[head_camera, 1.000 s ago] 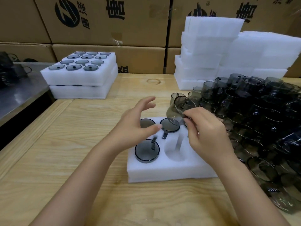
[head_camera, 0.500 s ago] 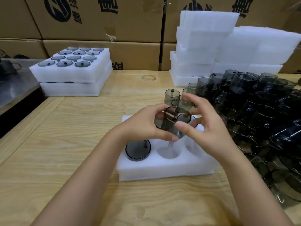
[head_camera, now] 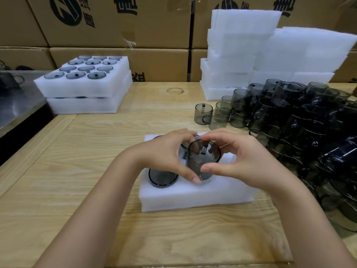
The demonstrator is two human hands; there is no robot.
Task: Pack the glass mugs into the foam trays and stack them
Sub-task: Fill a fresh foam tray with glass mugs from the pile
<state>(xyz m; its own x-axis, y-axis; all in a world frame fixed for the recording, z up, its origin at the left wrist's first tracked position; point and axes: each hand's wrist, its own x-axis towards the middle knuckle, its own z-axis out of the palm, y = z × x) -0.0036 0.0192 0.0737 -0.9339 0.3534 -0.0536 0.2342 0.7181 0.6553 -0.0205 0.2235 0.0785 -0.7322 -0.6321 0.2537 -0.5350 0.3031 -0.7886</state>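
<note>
A smoky grey glass mug (head_camera: 201, 161) stands partly sunk in the middle front hole of a white foam tray (head_camera: 195, 196) in front of me. My left hand (head_camera: 166, 157) and my right hand (head_camera: 241, 161) both grip this mug from its sides, thumbs low and fingers at the rim. Another mug (head_camera: 163, 177) sits sunk in the front left hole. More mugs in the rear holes are mostly hidden behind my hands.
A big pile of loose grey mugs (head_camera: 301, 128) fills the table's right side. Empty foam trays (head_camera: 241, 51) are stacked at the back right. Two filled trays (head_camera: 85, 88) are stacked at the back left. Cardboard boxes (head_camera: 116, 22) line the rear. A metal counter (head_camera: 17, 101) lies at left.
My right hand brought a mug from the pile to the tray. My left hand joined it, and the mug has come down upright into the middle front hole.
</note>
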